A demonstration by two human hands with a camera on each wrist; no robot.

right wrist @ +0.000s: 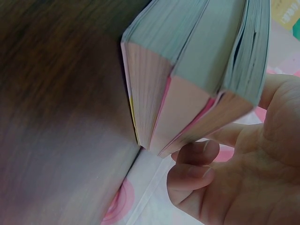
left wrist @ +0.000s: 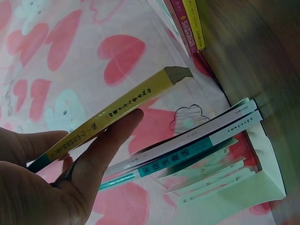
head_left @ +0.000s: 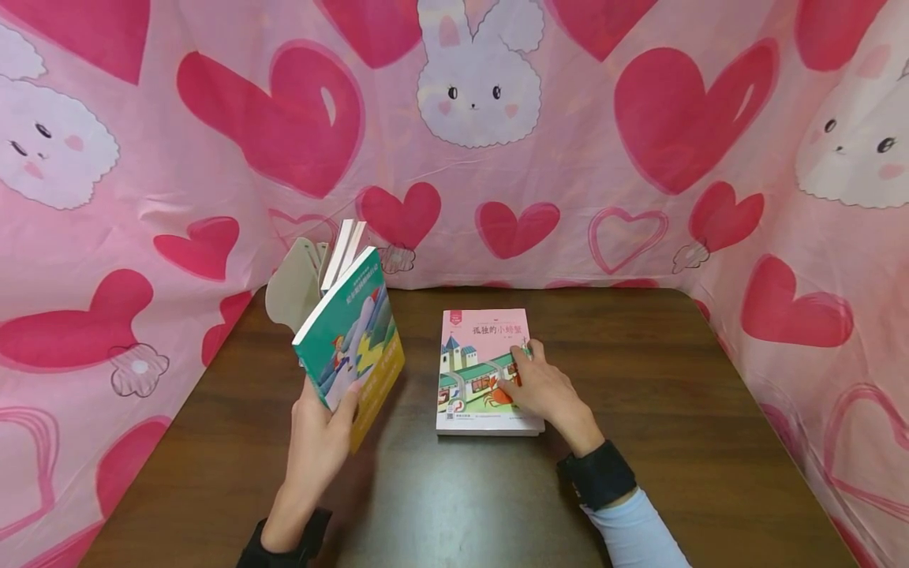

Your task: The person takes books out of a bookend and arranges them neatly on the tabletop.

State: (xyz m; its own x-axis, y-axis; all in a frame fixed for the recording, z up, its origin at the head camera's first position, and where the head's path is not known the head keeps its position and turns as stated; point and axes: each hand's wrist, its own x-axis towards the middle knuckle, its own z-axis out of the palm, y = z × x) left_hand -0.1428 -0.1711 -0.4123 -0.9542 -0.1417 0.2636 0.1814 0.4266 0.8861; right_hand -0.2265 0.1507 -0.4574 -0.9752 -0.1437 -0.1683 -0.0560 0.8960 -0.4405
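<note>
My left hand (head_left: 323, 430) holds a green and yellow book (head_left: 349, 341) upright above the table's left side, thumb on the cover. In the left wrist view its fingers (left wrist: 101, 150) wrap the book's yellow spine (left wrist: 117, 110). A short stack of books with a pink-covered one on top (head_left: 483, 367) lies flat mid-table. My right hand (head_left: 543, 390) lies on its right edge. From the right wrist, curled fingers (right wrist: 194, 171) grip the stack's page edges (right wrist: 187, 79).
A pale book rack (head_left: 293, 290) holding several upright books (head_left: 343, 251) stands at the back left, also seen as rack (left wrist: 253, 187) from the left wrist. Pink heart-and-bunny cloth (head_left: 497, 158) walls in the dark wooden table (head_left: 675, 410) on three sides.
</note>
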